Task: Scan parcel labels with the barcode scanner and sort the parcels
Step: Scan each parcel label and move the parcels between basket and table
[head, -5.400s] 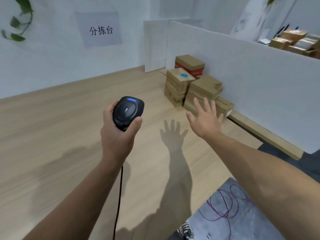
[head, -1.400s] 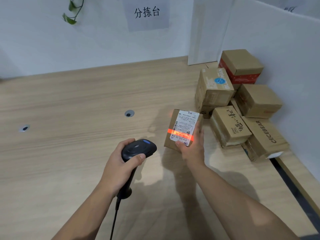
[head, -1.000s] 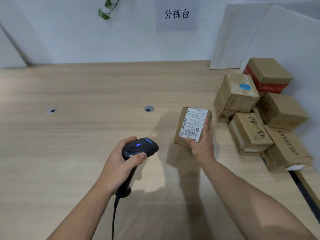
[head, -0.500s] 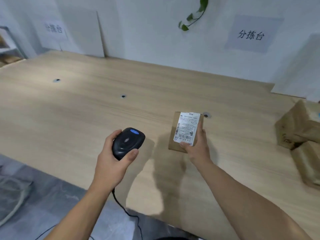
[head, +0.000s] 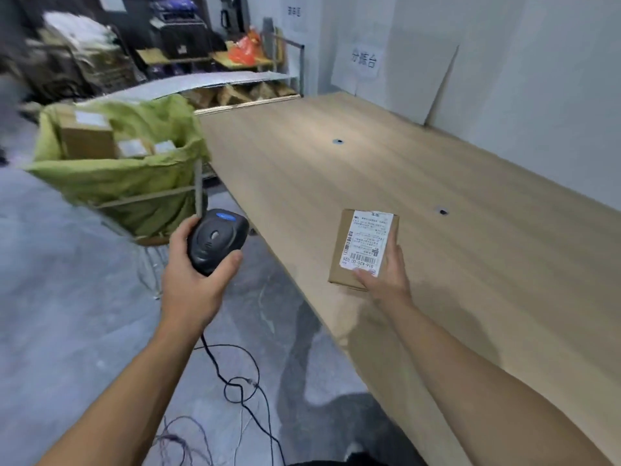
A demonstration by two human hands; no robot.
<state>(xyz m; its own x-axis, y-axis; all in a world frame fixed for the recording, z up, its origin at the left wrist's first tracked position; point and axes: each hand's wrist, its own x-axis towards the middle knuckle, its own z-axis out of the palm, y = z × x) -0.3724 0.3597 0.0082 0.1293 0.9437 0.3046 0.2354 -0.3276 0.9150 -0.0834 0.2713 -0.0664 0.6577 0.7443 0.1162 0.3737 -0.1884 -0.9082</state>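
Note:
My right hand [head: 386, 279] grips a small brown cardboard parcel [head: 346, 260] from below, holding it above the wooden sorting table [head: 437, 183]. Its white barcode label [head: 368, 242] faces up toward me. My left hand [head: 195, 284] is wrapped around the black barcode scanner [head: 215, 242], which shows a blue light on top and hangs over the floor, left of the table edge. A green-lined bin [head: 127, 176] with several labelled parcels [head: 87, 137] in it stands on a metal frame at the left, beyond the scanner.
The scanner's black cable [head: 242, 388] loops across the grey floor [head: 67, 297] beside thin loose wires. Shelving [head: 215, 58] with bags and boxes stands at the back left. White partition boards [head: 420, 72] with a paper sign line the table's far side.
My view has swung left: the parcel pile at the right is gone from sight and the green bin has come into view. Both hands moved left with the scanner and parcel; no red scan line now.

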